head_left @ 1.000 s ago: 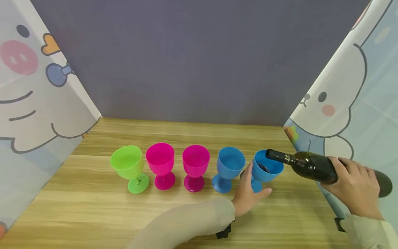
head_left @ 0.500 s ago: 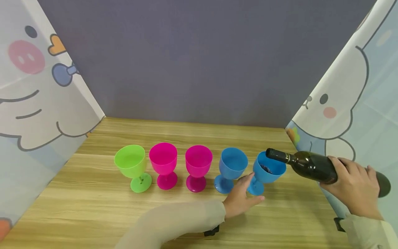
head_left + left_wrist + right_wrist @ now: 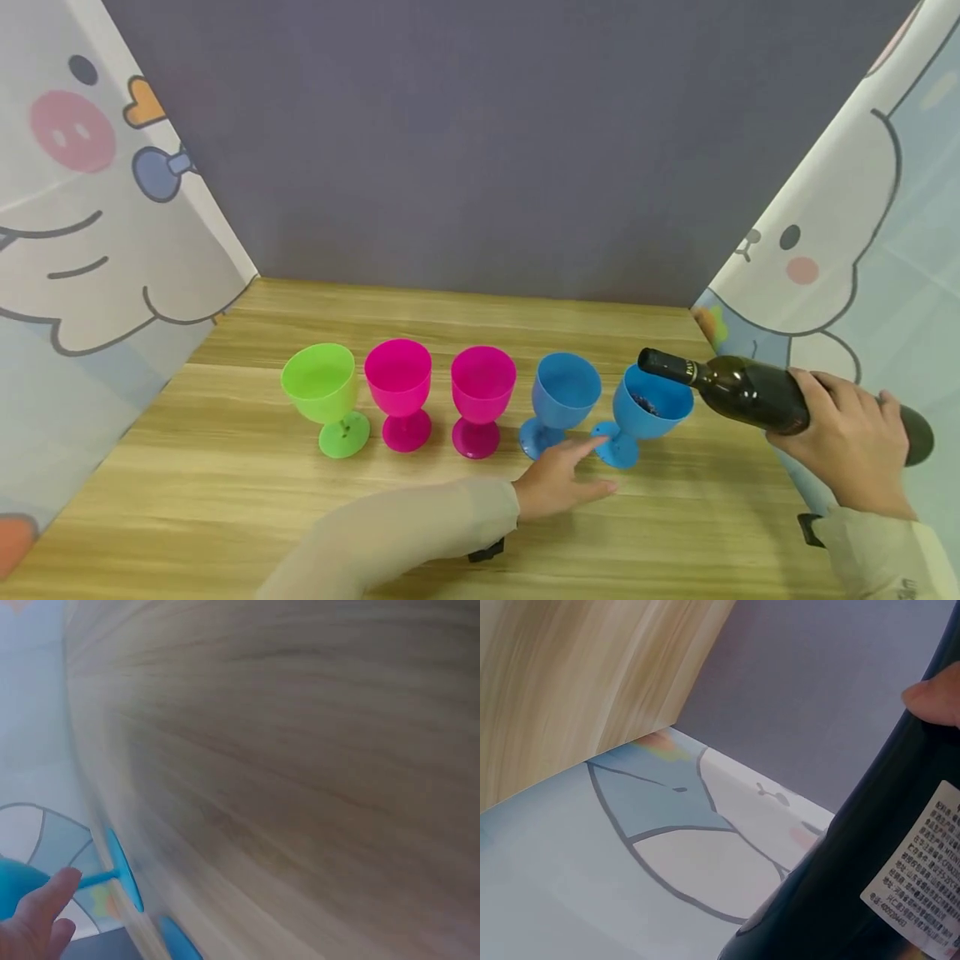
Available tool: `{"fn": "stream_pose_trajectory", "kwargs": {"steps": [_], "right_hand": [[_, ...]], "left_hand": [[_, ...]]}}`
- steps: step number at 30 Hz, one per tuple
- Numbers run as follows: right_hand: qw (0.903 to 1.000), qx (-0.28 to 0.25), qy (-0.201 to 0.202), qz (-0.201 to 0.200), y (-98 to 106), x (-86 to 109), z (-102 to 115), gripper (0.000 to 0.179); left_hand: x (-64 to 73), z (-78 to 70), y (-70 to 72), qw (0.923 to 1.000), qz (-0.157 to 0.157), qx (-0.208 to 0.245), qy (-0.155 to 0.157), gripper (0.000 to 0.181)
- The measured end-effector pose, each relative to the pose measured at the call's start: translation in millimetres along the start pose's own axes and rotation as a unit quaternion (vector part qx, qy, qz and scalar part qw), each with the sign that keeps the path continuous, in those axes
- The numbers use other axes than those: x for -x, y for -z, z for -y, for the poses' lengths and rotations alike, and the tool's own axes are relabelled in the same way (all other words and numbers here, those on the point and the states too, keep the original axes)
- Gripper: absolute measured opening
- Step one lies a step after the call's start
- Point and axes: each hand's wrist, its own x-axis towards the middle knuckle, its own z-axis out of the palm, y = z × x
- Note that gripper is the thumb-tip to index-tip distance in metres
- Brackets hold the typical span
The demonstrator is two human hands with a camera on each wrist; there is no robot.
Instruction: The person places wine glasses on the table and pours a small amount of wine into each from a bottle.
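Note:
My right hand (image 3: 847, 437) grips a dark wine bottle (image 3: 757, 393) by its body. The bottle lies nearly level, its neck pointing left and overlapping the rim of the rightmost blue goblet (image 3: 637, 421) in the head view. Dark bits show inside that goblet. A white printed label (image 3: 922, 877) on the bottle fills part of the right wrist view. My left hand (image 3: 558, 483), fingers extended and thumb apart, is just in front of the two blue goblets and holds nothing. The other blue goblet (image 3: 566, 392) stands to the left, its base partly behind the hand.
Left of the blue goblets stand two pink goblets (image 3: 480, 387) (image 3: 397, 379) and a green goblet (image 3: 322, 387), all upright in a row on the wooden table (image 3: 225, 483). A grey panel (image 3: 465, 150) rises behind, with cartoon-printed sheets (image 3: 825, 250) at the sides.
My left hand has drawn away from the rightmost blue goblet, moving left and toward me. The bottle stays in my right hand almost unmoved, and the goblets hold their places.

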Motion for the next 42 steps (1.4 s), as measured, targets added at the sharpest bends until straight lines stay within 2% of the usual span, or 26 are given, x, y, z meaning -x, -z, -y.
{"fn": "stream_pose_trajectory", "kwargs": {"steps": [4, 8, 11, 15, 19, 23, 27, 32, 39, 42], "right_hand": [[0.9999, -0.014, -0.006, 0.000, -2, -1.8, 1, 0.083], [0.9997, -0.023, -0.013, 0.001, -5, -3.1, 2, 0.085], [0.9994, -0.032, -0.014, -0.006, -8, -6.0, 3, 0.085], [0.9990, -0.043, -0.014, -0.005, -11, -10.8, 4, 0.082], [0.9987, -0.048, -0.014, -0.004, -13, -15.7, 5, 0.085], [0.9988, -0.049, -0.009, 0.002, -14, -18.6, 8, 0.084], [0.9987, -0.051, -0.007, -0.001, -15, -20.0, 10, 0.084], [0.9987, -0.050, 0.004, 0.006, -15, -25.2, 11, 0.082], [0.9986, -0.050, 0.007, 0.012, -14, -31.2, 13, 0.081], [0.9985, -0.052, 0.014, 0.013, -14, -31.9, 13, 0.081]], "left_hand": [[8.6, 0.4, 10.7, 0.9998, -0.008, -0.015, -0.011, 0.061], [16.6, -1.6, 19.8, 0.9972, -0.028, -0.040, -0.057, 0.054], [21.3, -1.0, 21.8, 0.9933, -0.039, -0.068, -0.085, 0.051], [28.1, 0.9, 21.3, 0.9897, -0.047, -0.091, -0.100, 0.049], [33.2, 0.9, 24.4, 0.9891, -0.068, -0.073, -0.108, 0.050], [37.7, 4.8, 28.6, 0.9855, -0.113, -0.069, -0.107, 0.049], [39.5, 6.9, 32.5, 0.9754, -0.170, -0.091, -0.108, 0.046], [37.0, 3.3, 35.1, 0.9668, -0.220, -0.097, -0.086, 0.047], [30.7, -2.5, 34.2, 0.9672, -0.250, -0.043, -0.013, 0.059], [26.4, -3.1, 31.1, 0.9645, -0.263, -0.025, -0.005, 0.068]]}}
